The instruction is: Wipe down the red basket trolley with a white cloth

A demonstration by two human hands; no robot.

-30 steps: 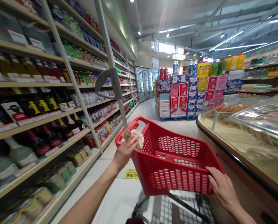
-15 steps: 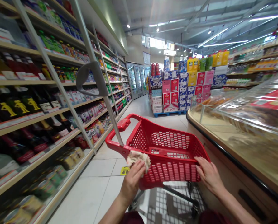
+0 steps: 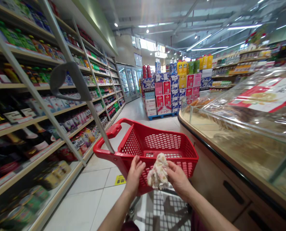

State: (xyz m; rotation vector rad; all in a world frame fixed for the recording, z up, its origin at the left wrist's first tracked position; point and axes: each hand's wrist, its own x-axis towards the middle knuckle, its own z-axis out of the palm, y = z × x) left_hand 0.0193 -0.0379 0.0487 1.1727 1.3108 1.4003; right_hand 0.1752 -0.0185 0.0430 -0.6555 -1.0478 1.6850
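In front of me stands a red plastic shopping basket point(image 3: 133, 157) on wheels, with a long metal pull handle point(image 3: 72, 80) that ends in a grey grip and leans to the left. A crumpled, off-white cloth point(image 3: 158, 173) hangs before the basket's near wall. My right hand point(image 3: 178, 176) pinches its right edge between thumb and fingers. Left of the cloth, my left hand point(image 3: 135, 173) has its fingers apart and holds nothing, close to the basket's near side. The cloth hides part of the basket's slotted wall.
Shelves of bottles and cans point(image 3: 61, 118) line the left. A glass-edged display counter point(image 3: 193, 118) with clear plastic packs runs along the right. Stacked drink cartons point(image 3: 167, 96) stand ahead on a blue pallet. A yellow floor sticker point(image 3: 120, 180) lies beside the basket.
The cloth has passed from my left hand to my right. My right hand has left the basket's right rim and come toward the middle. The view has turned to the right.
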